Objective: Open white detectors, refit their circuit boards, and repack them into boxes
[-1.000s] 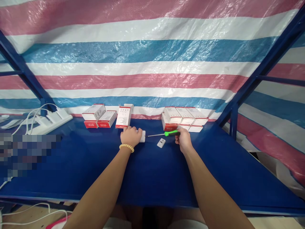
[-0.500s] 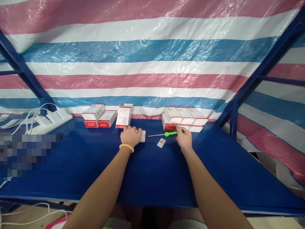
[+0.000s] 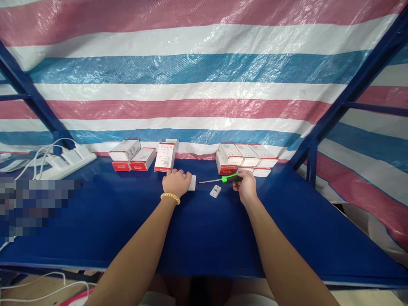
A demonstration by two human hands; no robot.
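My left hand [image 3: 177,182] is closed over a small white plastic device [image 3: 193,183] and holds it on the blue table; only the device's right end shows. In my right hand [image 3: 246,185] is a screwdriver [image 3: 225,179] with a green and black handle. Its thin shaft points left, with the tip close to the device's right end; whether it touches cannot be made out. On the table between my hands lies a small white plate [image 3: 216,191] with dark openings, apart from both hands.
Behind my left hand stands a white and red box [image 3: 165,156]. More such boxes are stacked at back left [image 3: 125,149] and back right [image 3: 247,155]. A white power strip [image 3: 68,163] with cables lies at far left. Striped sheeting [image 3: 197,108] hangs behind the blue table [image 3: 210,238].
The device and my left hand have shifted slightly right. The screwdriver has moved slightly right too, and my right hand's fingers have changed position on its handle.
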